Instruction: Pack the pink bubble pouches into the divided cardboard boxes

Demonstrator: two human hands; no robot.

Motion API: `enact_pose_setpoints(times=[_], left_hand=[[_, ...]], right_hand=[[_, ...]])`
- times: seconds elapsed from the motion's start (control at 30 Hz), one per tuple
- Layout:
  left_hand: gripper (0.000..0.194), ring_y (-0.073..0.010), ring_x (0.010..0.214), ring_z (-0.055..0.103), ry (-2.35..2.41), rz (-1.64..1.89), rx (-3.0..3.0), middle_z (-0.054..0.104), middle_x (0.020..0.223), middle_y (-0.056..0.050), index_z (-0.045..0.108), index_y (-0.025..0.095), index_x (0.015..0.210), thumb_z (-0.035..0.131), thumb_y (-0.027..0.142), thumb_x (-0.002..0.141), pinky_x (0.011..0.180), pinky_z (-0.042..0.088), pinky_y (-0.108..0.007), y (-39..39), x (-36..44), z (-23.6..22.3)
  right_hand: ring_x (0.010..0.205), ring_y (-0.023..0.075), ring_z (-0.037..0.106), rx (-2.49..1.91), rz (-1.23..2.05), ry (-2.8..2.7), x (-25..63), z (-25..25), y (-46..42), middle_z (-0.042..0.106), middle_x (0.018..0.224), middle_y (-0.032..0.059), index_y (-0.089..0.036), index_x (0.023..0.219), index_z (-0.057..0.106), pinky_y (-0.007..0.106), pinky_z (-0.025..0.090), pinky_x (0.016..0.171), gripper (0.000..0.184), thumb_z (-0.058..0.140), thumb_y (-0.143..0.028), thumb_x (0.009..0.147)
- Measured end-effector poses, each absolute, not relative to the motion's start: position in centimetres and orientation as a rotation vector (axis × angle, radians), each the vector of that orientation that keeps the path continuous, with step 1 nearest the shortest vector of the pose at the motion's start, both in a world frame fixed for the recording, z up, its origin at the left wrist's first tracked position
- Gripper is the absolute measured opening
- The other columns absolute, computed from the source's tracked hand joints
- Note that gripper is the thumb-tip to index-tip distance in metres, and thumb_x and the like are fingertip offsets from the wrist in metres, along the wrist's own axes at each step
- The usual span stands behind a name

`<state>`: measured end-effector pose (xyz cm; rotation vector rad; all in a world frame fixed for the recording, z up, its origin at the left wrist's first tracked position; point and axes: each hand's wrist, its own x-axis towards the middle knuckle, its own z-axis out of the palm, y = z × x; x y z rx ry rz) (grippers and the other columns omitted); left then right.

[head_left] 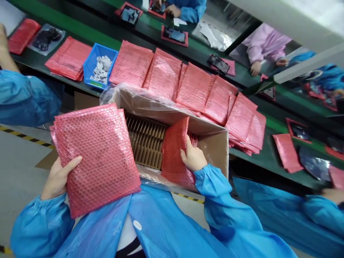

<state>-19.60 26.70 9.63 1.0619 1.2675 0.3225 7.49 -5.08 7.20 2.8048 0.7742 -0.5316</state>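
My left hand [57, 177] grips a small stack of pink bubble-wrap bags [96, 157] by its lower left edge, thumb on top. The stack is tilted up in front of my body, left of an open cardboard box [215, 143]. Inside the box, my right hand [194, 154] is closed on the edge of another pink bubble-wrap bag [174, 150], which stands upright. Its fingertips are hidden behind that bag. More pink bags show just behind my right hand. Rows of brown cardboard dividers [146, 138] fill the box's left part.
Piles of pink bubble bags [195, 86] line the green bench beyond the box. A blue bin [88, 68] holds small white pieces. Co-workers' sleeves [24, 96] appear at left, right and across the bench. Dark flat panels [174, 34] lie on pink bags there.
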Motion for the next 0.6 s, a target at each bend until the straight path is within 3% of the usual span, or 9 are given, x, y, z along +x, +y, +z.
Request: enact_pose_setpoints(times=[0.1, 0.27, 0.33, 0.4, 0.5, 0.6], left_hand=[[0.069, -0.0122, 0.074, 0.063, 1.265, 0.316, 1.069, 0.068, 0.093, 0.001, 0.064, 0.021, 0.099, 0.089, 0.043, 0.038, 0.065, 0.055, -0.017, 26.8, -19.6, 9.5], [0.065, -0.0134, 0.072, 0.063, 1.229, 0.316, 1.101, 0.068, 0.092, 0.001, 0.063, 0.021, 0.097, 0.088, 0.042, 0.041, 0.063, 0.055, -0.020, 27.0, -19.5, 9.4], [0.065, -0.0135, 0.072, 0.063, 1.235, 0.335, 1.098, 0.068, 0.091, 0.001, 0.063, 0.021, 0.098, 0.088, 0.041, 0.041, 0.063, 0.055, -0.020, 26.9, -19.7, 9.4], [0.065, -0.0134, 0.071, 0.063, 1.243, 0.351, 1.098, 0.069, 0.090, 0.001, 0.063, 0.020, 0.099, 0.087, 0.041, 0.043, 0.063, 0.055, -0.020, 26.7, -19.8, 9.4], [0.061, -0.0147, 0.074, 0.063, 1.200, 0.343, 1.104, 0.069, 0.094, -0.001, 0.062, 0.019, 0.101, 0.086, 0.038, 0.048, 0.065, 0.054, -0.021, 26.7, -19.7, 9.4], [0.061, -0.0173, 0.081, 0.064, 1.135, 0.369, 1.117, 0.069, 0.101, -0.003, 0.062, 0.018, 0.104, 0.085, 0.036, 0.051, 0.071, 0.053, -0.024, 27.0, -19.1, 9.2]], right_hand=[[0.084, 0.0280, 0.068, 2.802, -0.636, 0.759, 8.3, 3.9, -4.0, 0.070, 0.090, 0.0170, -0.003, 0.147, 0.005, 0.038, 0.050, 0.080, 0.070, 0.037, -0.027, 0.090], [0.094, 0.0301, 0.066, 2.783, -0.811, 0.601, 7.0, -2.8, 0.0, 0.068, 0.099, 0.0233, 0.003, 0.143, -0.016, 0.039, 0.050, 0.079, 0.082, 0.040, -0.022, 0.089], [0.098, 0.0295, 0.065, 2.757, -0.888, 0.612, 6.3, -4.0, 0.8, 0.066, 0.102, 0.0246, 0.003, 0.143, -0.015, 0.038, 0.050, 0.081, 0.082, 0.042, -0.019, 0.088], [0.101, 0.0291, 0.064, 2.723, -0.934, 0.624, 6.0, -4.2, 0.9, 0.065, 0.106, 0.0259, 0.003, 0.145, -0.005, 0.038, 0.050, 0.083, 0.078, 0.044, -0.020, 0.088], [0.102, 0.0289, 0.063, 2.675, -0.952, 0.610, 6.2, -3.6, 0.4, 0.063, 0.109, 0.0269, 0.003, 0.141, 0.023, 0.038, 0.050, 0.084, 0.066, 0.051, -0.022, 0.087], [0.101, 0.0242, 0.061, 2.632, -0.964, 0.662, 6.4, -2.5, 1.2, 0.061, 0.113, 0.0182, -0.006, 0.125, 0.049, 0.038, 0.051, 0.086, 0.044, 0.057, -0.029, 0.089]])
